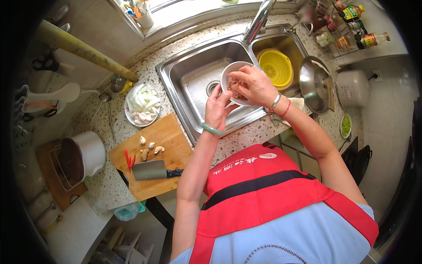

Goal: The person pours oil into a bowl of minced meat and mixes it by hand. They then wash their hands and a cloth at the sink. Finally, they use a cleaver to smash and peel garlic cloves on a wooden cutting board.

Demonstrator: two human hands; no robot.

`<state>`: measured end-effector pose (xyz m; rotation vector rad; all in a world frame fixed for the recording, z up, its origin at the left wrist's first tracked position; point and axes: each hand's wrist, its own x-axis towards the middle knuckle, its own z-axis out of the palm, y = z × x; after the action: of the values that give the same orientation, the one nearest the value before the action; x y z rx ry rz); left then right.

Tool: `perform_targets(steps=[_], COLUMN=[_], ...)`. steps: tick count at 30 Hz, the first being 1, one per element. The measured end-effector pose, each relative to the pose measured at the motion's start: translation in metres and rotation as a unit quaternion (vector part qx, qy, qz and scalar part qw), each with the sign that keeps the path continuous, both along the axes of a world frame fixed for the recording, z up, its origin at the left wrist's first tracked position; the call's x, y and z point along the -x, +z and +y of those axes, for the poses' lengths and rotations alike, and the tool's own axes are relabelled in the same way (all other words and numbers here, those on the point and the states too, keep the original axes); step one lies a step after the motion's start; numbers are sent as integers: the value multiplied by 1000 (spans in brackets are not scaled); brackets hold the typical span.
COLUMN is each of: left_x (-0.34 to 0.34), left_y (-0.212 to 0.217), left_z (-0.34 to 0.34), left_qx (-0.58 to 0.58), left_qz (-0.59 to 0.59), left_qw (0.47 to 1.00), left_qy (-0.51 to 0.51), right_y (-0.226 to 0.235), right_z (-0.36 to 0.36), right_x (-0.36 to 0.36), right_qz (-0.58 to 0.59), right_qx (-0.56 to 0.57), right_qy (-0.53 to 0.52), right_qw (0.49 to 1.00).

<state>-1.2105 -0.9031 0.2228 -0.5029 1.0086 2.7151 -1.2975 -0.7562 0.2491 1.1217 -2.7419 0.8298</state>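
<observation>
Right hand [256, 85] half-hiding bowl's [231, 75] pinkish contents [235, 90]

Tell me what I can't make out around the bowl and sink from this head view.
- Contents of the white bowl: mostly covered by the right hand; only a pinkish patch shows.
- Left hand fingertips: hidden under the bowl.
- Sink drain: partly behind the bowl.
- Faucet top: cut off by the upper edge.
- Bottles on the rack: too small and bent by the fisheye.
</observation>
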Motion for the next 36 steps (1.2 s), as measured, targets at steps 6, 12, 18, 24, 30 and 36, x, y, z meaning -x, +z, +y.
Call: perform_targets(steps=[6, 12, 18, 24, 30, 36], left_x=[0, -1, -1, 0, 2, 0], left_y=[-2, -4, 0, -4, 3, -2], left_z=[-4, 2, 0, -7, 2, 0], left_qx=[-4, 33, 0, 22, 27, 9], left_qz=[3, -7, -18, -11, -8, -24], left_qw=[1000, 999, 1000, 999, 999, 999], left_qy=[-1, 32, 9, 36, 17, 23], right_y=[14, 4, 1, 43, 3, 5], right_z=[1, 8, 3, 15, 14, 10], right_x=[-2, -1, 7, 13, 10, 8], right_qz=[-55, -96, -88, -137, -132, -118], right_qx=[-104, -112, 13, 50, -27, 19], right_qy=[65, -63, -36, 100, -11, 7], right_qw=[991, 987, 995, 984, 991, 993])
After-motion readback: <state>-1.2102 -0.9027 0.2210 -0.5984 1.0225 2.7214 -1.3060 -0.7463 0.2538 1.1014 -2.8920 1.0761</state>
